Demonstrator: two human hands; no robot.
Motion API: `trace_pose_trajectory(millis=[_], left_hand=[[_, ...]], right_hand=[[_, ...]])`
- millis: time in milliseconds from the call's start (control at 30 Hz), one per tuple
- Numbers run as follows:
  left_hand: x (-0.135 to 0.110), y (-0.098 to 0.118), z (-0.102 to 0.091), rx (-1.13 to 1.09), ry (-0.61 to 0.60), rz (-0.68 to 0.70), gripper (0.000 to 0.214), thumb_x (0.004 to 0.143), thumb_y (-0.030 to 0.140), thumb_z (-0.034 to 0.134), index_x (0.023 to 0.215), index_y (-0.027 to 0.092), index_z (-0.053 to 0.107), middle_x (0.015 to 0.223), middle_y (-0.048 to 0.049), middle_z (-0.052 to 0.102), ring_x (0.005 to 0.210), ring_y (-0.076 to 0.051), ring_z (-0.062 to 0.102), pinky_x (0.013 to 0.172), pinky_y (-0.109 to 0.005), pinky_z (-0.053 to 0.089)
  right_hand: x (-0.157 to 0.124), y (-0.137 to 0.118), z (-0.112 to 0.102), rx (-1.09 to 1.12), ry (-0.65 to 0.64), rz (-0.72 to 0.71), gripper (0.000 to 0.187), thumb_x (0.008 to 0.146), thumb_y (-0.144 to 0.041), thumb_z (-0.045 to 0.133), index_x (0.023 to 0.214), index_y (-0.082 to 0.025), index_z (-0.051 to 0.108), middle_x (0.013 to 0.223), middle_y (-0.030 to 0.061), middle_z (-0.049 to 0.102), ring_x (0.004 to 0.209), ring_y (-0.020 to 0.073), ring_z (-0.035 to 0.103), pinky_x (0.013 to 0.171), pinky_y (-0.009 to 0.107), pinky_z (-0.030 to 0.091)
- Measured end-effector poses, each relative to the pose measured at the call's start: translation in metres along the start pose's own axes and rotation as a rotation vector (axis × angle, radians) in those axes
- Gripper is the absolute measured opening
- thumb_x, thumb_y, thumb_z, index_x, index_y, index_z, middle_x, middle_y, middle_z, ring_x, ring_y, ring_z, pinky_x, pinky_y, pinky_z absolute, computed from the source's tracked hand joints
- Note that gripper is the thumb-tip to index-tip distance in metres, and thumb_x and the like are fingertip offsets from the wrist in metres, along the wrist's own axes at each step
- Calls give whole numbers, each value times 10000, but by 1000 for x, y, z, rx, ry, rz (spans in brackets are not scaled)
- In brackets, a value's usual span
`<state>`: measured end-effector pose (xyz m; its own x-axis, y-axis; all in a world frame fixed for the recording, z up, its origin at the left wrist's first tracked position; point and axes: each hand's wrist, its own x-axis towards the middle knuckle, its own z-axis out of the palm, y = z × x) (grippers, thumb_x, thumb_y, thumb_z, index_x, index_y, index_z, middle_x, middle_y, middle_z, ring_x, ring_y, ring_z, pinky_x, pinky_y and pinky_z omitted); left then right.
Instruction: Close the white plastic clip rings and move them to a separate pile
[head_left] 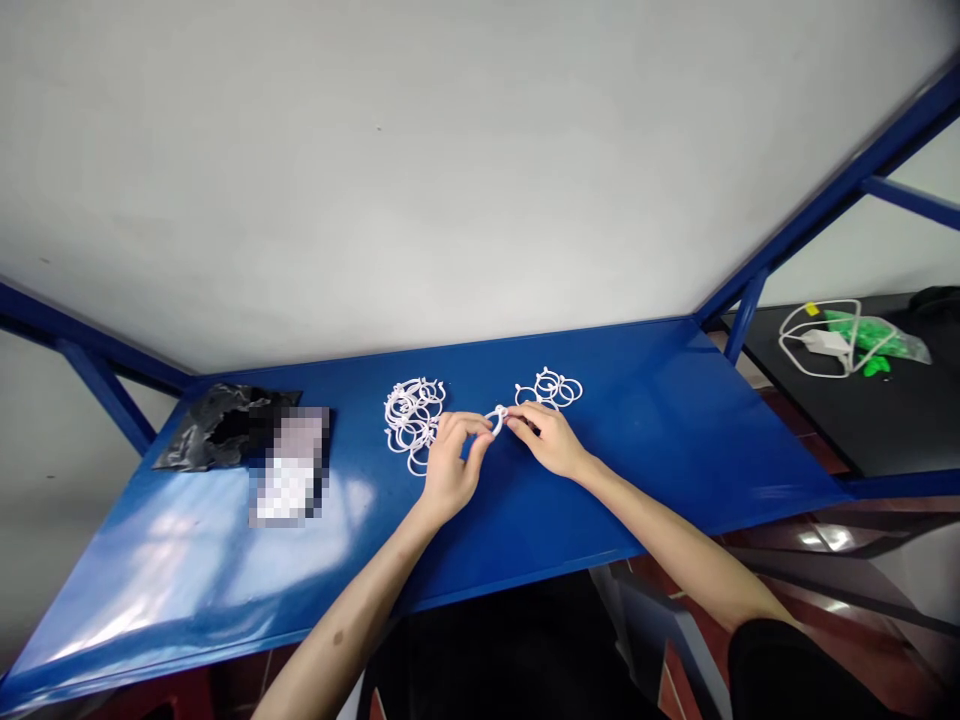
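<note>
Between my two hands is a white curtain ring (pixel 496 424) with a small knob on it, just above the blue table. My left hand (pixel 452 462) pinches the ring's left side between thumb and fingers. From the other side, the closed fingertips of my right hand (pixel 551 441) grip it at the knob. A larger tangled pile of white rings (pixel 411 408) lies to the left, partly covered by my left hand. Beyond my right hand sits a smaller group of similar rings (pixel 561 386).
On the left of the blue table (pixel 637 400) lie a crumpled black plastic bag (pixel 199 425) and a blurred-out rectangular item (pixel 291 470). Blue metal braces (pixel 746 315) rise at both ends. A black table (pixel 817 430) at right bears a white cable (pixel 784 345) and a green-filled bag (pixel 870 335).
</note>
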<state>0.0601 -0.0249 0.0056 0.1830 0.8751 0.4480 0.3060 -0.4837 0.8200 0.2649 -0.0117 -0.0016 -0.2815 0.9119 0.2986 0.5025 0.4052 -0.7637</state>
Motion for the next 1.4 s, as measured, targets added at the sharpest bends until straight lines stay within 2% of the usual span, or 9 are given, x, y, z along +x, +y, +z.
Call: trace_pose_trajectory(millis=[133,300,500,667,767,900,1067,1233,1400], left_hand=[[-6,2,13,-524,-48,-397,278,1028,466,471,892,223,488,701,37,582,614,-120,533,655,-273,432],[-11,-1,28,-579,33,-523,315,984,496,544,857,214,477,680,55,527,614,-103,515,663,-250,437],[-6,-8,23,-605,178,-492,284,980,481,535,879,229,452,701,53,510,629,-110,543,677,-260,481],[-6,-9,24,-440,166,-481,281,990,480,513,883,222,486,737,29,540,680,-121,558,700,-262,487],[-6,-6,25,-389,98,-465,273,990,484,513,961,214,547,709,30,563,675,-126,562,693,-263,476],[-4,-5,25,-344,-69,-422,295,979,490,537,1019,204,599,713,14,635,693,-140,616,708,-280,485],[-4,-8,24,-338,-133,-439,297,962,479,572,1045,198,617,813,-35,743,785,-173,700,769,-311,517],[-4,-10,22,-286,-125,-431,302,939,473,615,1054,198,662,815,-39,756,759,-178,710,696,-287,515],[-6,-12,18,-164,-94,-360,270,909,463,666,943,208,747,905,-49,777,705,-165,684,644,-275,513]], right_hand=[[-3,-4,2,88,-73,-9,273,1017,-363,544,1194,-230,704,1086,65,752,860,176,686,790,314,545],[-4,-6,4,182,-147,88,256,1015,-332,515,1041,-202,734,866,29,753,693,141,660,640,258,509],[-7,-6,7,360,-280,59,229,922,-304,631,1092,-179,720,912,39,731,696,130,668,636,247,532],[-6,-5,10,498,-227,266,294,907,-465,675,944,-176,720,725,-2,664,583,110,618,526,218,508],[-2,-2,8,599,-181,341,382,883,-555,687,899,-174,697,696,-2,658,600,119,629,524,219,521],[0,3,4,654,-130,337,412,876,-584,688,924,-175,692,748,20,709,617,126,652,574,247,549],[-2,7,4,546,-6,266,347,861,-531,732,909,-191,686,744,9,723,624,137,663,606,265,547],[-3,0,-2,351,-12,147,295,914,-482,691,837,-197,706,741,13,733,632,139,655,607,260,510],[-4,-2,-2,226,-35,91,270,944,-439,664,821,-206,723,747,12,742,664,150,662,647,270,504]])
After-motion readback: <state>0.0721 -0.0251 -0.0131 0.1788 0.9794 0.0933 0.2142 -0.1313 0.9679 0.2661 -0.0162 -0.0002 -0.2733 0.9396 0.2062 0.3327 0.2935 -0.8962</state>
